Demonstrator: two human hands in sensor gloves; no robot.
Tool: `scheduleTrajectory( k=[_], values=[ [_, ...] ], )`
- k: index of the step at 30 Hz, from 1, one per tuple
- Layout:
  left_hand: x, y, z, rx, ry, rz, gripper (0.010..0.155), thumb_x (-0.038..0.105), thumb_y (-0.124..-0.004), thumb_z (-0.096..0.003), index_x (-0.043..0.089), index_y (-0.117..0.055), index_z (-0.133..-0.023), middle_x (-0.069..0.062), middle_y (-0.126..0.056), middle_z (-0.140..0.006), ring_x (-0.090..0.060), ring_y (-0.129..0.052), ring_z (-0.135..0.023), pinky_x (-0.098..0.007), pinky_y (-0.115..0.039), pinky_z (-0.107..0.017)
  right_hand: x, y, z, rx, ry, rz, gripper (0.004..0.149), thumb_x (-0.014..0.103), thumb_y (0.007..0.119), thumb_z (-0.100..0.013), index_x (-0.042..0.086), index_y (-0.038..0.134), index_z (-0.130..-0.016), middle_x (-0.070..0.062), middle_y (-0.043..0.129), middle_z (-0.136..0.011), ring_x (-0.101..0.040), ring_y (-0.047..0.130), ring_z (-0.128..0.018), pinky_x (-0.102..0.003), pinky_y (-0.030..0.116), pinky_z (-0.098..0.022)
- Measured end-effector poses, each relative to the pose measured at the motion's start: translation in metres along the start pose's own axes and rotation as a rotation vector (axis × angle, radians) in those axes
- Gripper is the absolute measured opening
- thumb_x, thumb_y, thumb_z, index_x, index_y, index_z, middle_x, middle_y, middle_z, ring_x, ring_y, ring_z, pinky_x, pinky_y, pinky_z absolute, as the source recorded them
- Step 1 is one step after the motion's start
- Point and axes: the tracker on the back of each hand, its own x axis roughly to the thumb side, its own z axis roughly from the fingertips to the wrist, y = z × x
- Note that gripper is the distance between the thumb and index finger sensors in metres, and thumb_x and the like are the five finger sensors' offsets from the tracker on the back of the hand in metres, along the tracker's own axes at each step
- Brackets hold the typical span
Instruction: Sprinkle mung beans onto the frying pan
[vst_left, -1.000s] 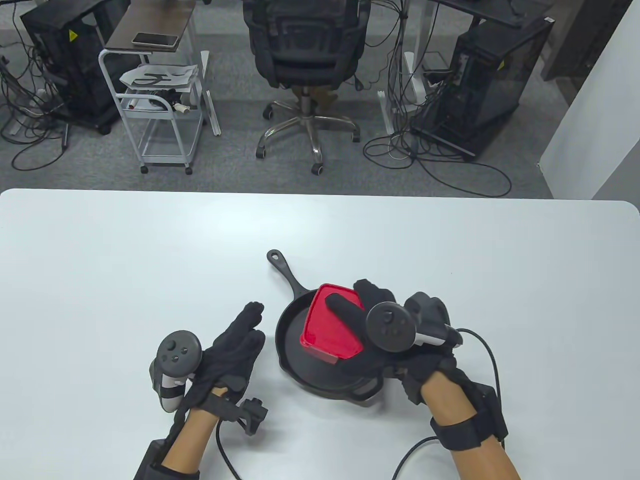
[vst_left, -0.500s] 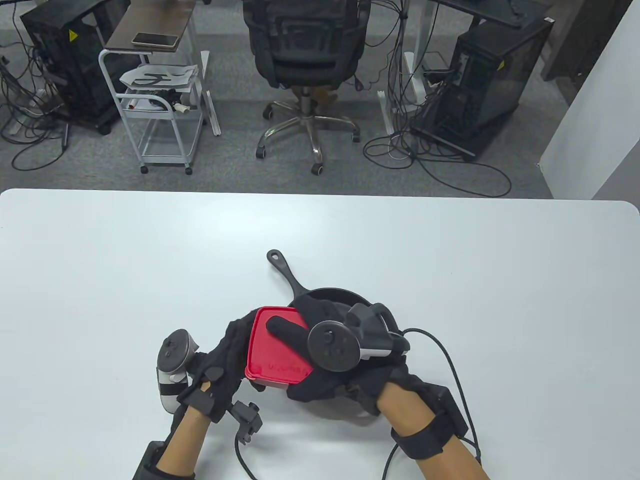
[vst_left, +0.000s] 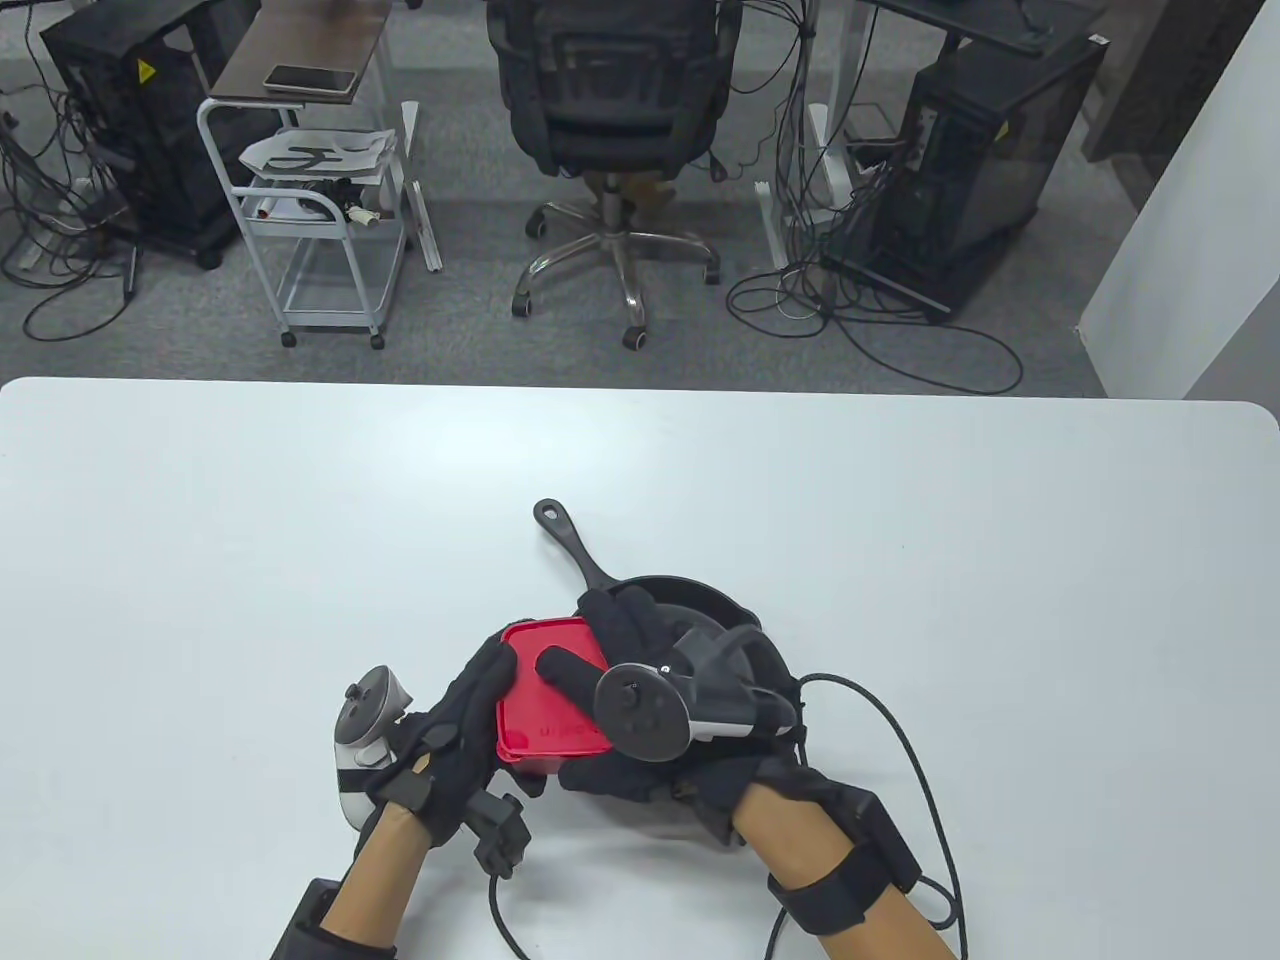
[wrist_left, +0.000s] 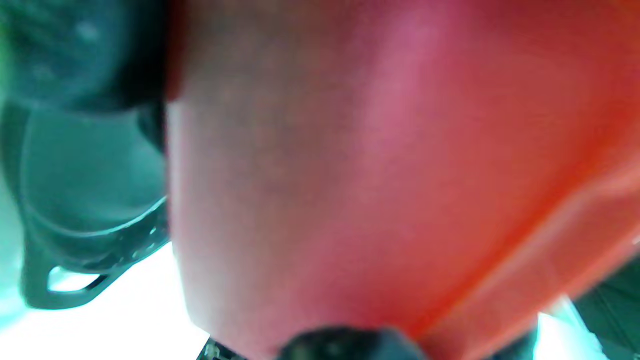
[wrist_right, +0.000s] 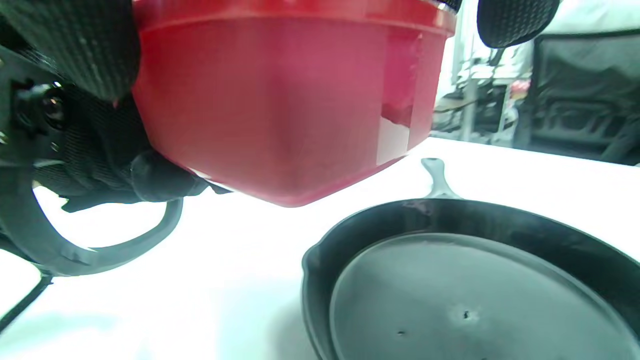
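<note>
A red lidded container hangs above the table just left of the black frying pan. My right hand grips it from above, thumb on the lid. My left hand holds its left side. In the right wrist view the container is above the table beside the pan, and the left glove wraps its side with the thumb beneath. The container fills the blurred left wrist view. The lid is on and no beans show. A few dark specks lie in the pan.
The pan's handle points to the far left. Cables trail from both wrists over the table's near edge. A white table stretches around the pan; an office chair and carts stand beyond its far edge.
My right hand has carried the container from above the pan leftward, off its left rim. My left hand has turned in and taken hold of the container's left side.
</note>
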Motion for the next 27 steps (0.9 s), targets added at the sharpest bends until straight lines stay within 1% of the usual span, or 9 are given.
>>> scheduleTrajectory(
  k=[3,6,8,11,16,19,22,26,27],
  values=[
    [-0.001,0.001,0.0,0.046,-0.017,0.001,0.077,0.078,-0.069,-0.0441,0.042,-0.05,-0.109,-0.017,-0.078,-0.094,-0.034,-0.103,-0.05,-0.037,-0.095,-0.017,0.01,0.007,0.004,-0.075,0.048,0.004,0.081,0.071,0.074,-0.051,0.035,0.043,-0.116,-0.027,0.024,-0.125,-0.059,0.032,-0.108,-0.074,0.054,-0.067],
    [-0.004,0.0,0.0,0.045,-0.011,0.03,0.077,0.077,-0.069,-0.0447,0.042,-0.045,-0.11,-0.017,-0.073,-0.098,-0.036,-0.1,-0.054,-0.039,-0.096,-0.019,0.019,0.018,0.006,-0.131,0.105,0.027,0.077,0.071,0.072,-0.051,0.037,0.045,-0.115,-0.025,0.028,-0.125,-0.059,0.039,-0.107,-0.072,0.06,-0.064],
    [-0.005,-0.003,0.001,0.038,-0.012,0.035,0.077,0.077,-0.068,-0.045,0.043,-0.044,-0.109,-0.017,-0.07,-0.099,-0.036,-0.099,-0.056,-0.04,-0.096,-0.019,0.021,0.025,0.004,-0.123,0.105,0.034,0.08,0.074,0.07,-0.05,0.039,0.042,-0.116,-0.024,0.028,-0.125,-0.058,0.038,-0.107,-0.072,0.061,-0.063],
    [-0.007,-0.006,0.001,0.046,-0.009,0.03,0.076,0.077,-0.067,-0.045,0.046,-0.042,-0.109,-0.016,-0.068,-0.101,-0.036,-0.098,-0.057,-0.039,-0.096,-0.019,0.021,0.032,0.005,-0.218,0.132,0.067,0.075,0.072,0.068,-0.05,0.041,0.045,-0.114,-0.023,0.036,-0.124,-0.057,0.043,-0.106,-0.072,0.064,-0.06],
    [-0.01,-0.012,0.001,0.016,0.011,0.094,0.075,0.077,-0.065,-0.0454,0.048,-0.038,-0.109,-0.015,-0.062,-0.104,-0.036,-0.098,-0.06,-0.037,-0.097,-0.018,0.022,0.038,0.007,-0.348,0.131,0.09,0.073,0.074,0.063,-0.048,0.04,0.054,-0.111,-0.019,0.051,-0.122,-0.055,0.051,-0.104,-0.072,0.064,-0.058],
    [-0.012,-0.015,0.002,-0.002,0.017,0.149,0.075,0.078,-0.064,-0.0457,0.049,-0.034,-0.109,-0.015,-0.057,-0.106,-0.037,-0.096,-0.063,-0.037,-0.097,-0.019,0.023,0.041,0.008,-0.454,0.118,0.099,0.072,0.076,0.061,-0.046,0.038,0.062,-0.108,-0.016,0.06,-0.119,-0.055,0.056,-0.101,-0.073,0.064,-0.056],
    [-0.015,-0.016,0.002,-0.006,0.024,0.153,0.075,0.079,-0.061,-0.0457,0.05,-0.03,-0.108,-0.013,-0.053,-0.107,-0.036,-0.096,-0.064,-0.036,-0.098,-0.019,0.023,0.044,0.007,-0.479,0.116,0.062,0.072,0.076,0.059,-0.047,0.036,0.065,-0.106,-0.015,0.064,-0.117,-0.056,0.058,-0.099,-0.074,0.064,-0.055],
    [-0.018,-0.019,0.001,-0.029,0.021,0.195,0.074,0.079,-0.058,-0.0461,0.052,-0.028,-0.107,-0.013,-0.047,-0.108,-0.036,-0.095,-0.067,-0.037,-0.098,-0.02,0.026,0.044,0.007,-0.527,0.114,0.073,0.072,0.077,0.057,-0.048,0.033,0.069,-0.104,-0.012,0.07,-0.114,-0.056,0.061,-0.097,-0.076,0.064,-0.054],
    [-0.019,-0.02,0.001,-0.031,0.024,0.207,0.074,0.079,-0.058,-0.0458,0.052,-0.027,-0.107,-0.013,-0.046,-0.108,-0.037,-0.094,-0.068,-0.037,-0.097,-0.02,0.026,0.042,0.007,-0.512,0.118,0.083,0.072,0.077,0.057,-0.048,0.033,0.07,-0.103,-0.012,0.07,-0.114,-0.056,0.062,-0.097,-0.076,0.065,-0.053]
  ],
)
